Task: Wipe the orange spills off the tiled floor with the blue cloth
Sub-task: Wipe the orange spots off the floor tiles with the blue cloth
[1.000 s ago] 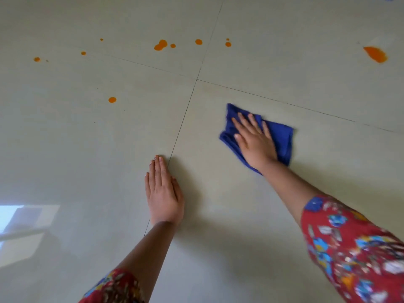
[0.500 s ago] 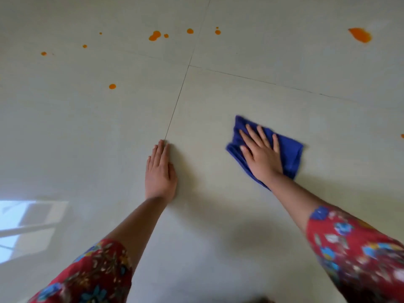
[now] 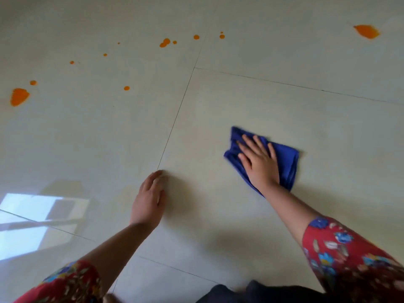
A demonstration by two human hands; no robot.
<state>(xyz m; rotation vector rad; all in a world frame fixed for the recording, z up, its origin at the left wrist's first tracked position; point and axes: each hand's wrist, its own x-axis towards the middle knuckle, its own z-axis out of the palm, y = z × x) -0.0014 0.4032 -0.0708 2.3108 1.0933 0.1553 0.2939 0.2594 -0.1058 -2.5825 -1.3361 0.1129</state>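
The folded blue cloth (image 3: 288, 158) lies flat on a pale floor tile right of centre. My right hand (image 3: 259, 161) presses on it with straight, spread fingers. My left hand (image 3: 150, 199) rests on the bare floor beside a grout line, fingers together and slightly bent, holding nothing. Orange spills dot the far floor: a big blot (image 3: 19, 96) at the far left, a double drop (image 3: 164, 43) up the middle, several small drops around it, and a large patch (image 3: 367, 31) at the top right. No spill lies under or next to the cloth.
Glossy cream tiles (image 3: 284, 101) with thin dark grout lines fill the view. A bright window reflection (image 3: 37, 217) lies on the floor at lower left. Dark clothing (image 3: 251, 294) shows at the bottom edge between my floral sleeves.
The cloth and my right hand have slid nearer and to the right. The view has swung left, bringing the big blot at far left into sight. My left hand's fingers have bent slightly.
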